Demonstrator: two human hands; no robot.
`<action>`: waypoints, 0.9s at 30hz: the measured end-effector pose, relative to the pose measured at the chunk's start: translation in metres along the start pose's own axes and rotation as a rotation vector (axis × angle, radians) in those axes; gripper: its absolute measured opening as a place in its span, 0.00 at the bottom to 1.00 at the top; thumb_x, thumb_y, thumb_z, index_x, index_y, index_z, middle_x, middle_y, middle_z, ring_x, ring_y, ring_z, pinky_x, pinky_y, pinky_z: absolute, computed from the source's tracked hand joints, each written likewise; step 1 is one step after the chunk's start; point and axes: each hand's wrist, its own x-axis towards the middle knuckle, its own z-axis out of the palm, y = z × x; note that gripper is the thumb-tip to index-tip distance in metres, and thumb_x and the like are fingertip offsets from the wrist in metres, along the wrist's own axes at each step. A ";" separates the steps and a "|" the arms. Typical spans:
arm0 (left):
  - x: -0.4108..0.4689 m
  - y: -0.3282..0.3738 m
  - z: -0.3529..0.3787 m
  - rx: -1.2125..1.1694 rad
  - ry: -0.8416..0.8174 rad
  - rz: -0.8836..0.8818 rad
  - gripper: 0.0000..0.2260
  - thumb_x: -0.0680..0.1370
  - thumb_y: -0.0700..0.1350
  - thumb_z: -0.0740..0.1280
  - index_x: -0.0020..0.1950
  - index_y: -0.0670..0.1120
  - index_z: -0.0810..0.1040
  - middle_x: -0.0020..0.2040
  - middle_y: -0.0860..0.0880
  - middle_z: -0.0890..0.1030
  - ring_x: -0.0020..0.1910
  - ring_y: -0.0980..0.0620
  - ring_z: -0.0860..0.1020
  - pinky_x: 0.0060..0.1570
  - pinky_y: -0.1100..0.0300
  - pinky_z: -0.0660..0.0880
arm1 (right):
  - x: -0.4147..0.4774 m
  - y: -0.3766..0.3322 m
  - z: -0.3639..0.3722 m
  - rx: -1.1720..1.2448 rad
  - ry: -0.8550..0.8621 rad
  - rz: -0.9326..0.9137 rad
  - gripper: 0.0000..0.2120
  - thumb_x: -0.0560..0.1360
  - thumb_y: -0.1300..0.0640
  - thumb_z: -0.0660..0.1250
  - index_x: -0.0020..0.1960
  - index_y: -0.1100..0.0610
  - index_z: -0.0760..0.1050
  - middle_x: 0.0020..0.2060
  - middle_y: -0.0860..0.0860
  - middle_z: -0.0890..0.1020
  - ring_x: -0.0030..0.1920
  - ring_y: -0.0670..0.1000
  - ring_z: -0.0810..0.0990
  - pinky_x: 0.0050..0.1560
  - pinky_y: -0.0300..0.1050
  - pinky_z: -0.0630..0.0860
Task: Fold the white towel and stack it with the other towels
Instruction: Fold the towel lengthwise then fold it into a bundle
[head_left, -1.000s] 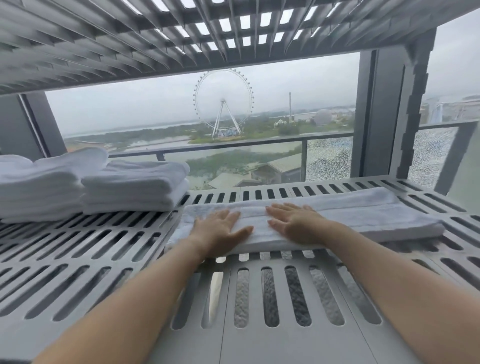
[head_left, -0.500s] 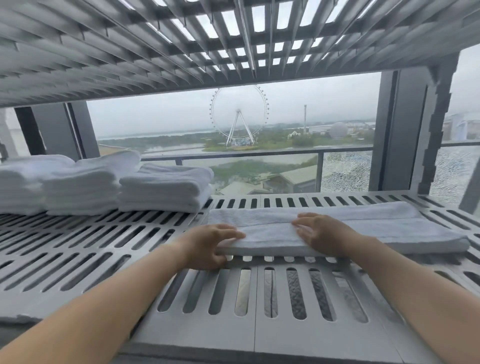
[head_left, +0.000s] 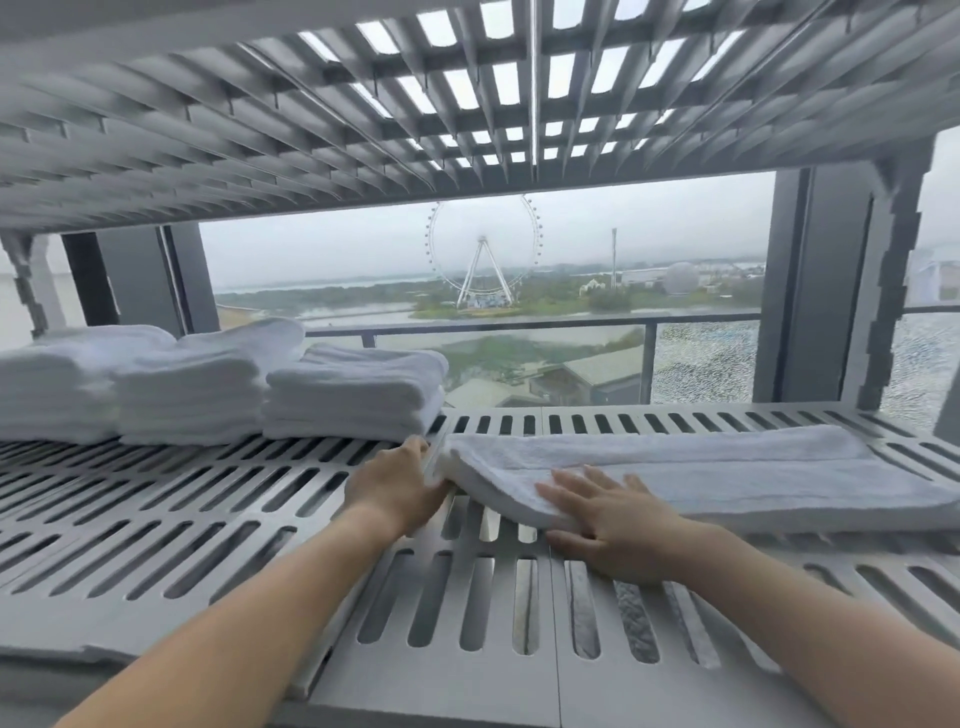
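The white towel lies on the right half of a grey slotted shelf, folded into a long, narrow band that runs from near the middle of the shelf out to the right edge of view. Its left end is raised a little off the slats. The left grip is at that end, grasping it: the fingers curl in against the cloth and their tips are hidden beneath the fold, while the thumb sits on top near the far corner. The right grip is released and flat, its straight, spread fingers pressing down on the towel's near edge a short way in from the left end, with the thumb and heel of the palm resting on the bare shelf just in front of the cloth. Both bare forearms reach in from the bottom of the view. On the left, toward the back of the same shelf, three stacks of folded white towels stand side by side and touching: a left stack, a middle stack and a lower right stack, which sits near the towel's far left corner but apart from it. A second slatted shelf hangs overhead. Behind the rack, a window shows a balcony railing and a distant Ferris wheel under a grey sky.
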 end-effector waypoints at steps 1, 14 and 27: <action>0.002 0.006 -0.001 -0.067 -0.029 -0.038 0.23 0.72 0.68 0.54 0.48 0.50 0.74 0.41 0.50 0.82 0.42 0.49 0.80 0.36 0.57 0.71 | 0.000 0.000 0.001 0.002 0.007 0.002 0.31 0.73 0.30 0.44 0.73 0.37 0.41 0.76 0.42 0.45 0.75 0.52 0.40 0.71 0.61 0.39; -0.007 0.088 -0.007 -0.725 -0.069 -0.125 0.09 0.67 0.44 0.72 0.43 0.43 0.77 0.37 0.49 0.78 0.38 0.52 0.77 0.35 0.59 0.73 | -0.041 0.068 -0.028 0.227 0.101 0.245 0.18 0.78 0.49 0.51 0.65 0.48 0.69 0.69 0.47 0.68 0.67 0.50 0.67 0.67 0.51 0.64; 0.001 0.311 0.028 -0.138 0.205 0.641 0.14 0.77 0.51 0.59 0.62 0.58 0.73 0.55 0.51 0.82 0.48 0.46 0.80 0.46 0.55 0.77 | -0.140 0.193 -0.036 0.334 0.221 0.466 0.44 0.75 0.46 0.63 0.74 0.55 0.33 0.75 0.55 0.55 0.71 0.55 0.62 0.69 0.48 0.60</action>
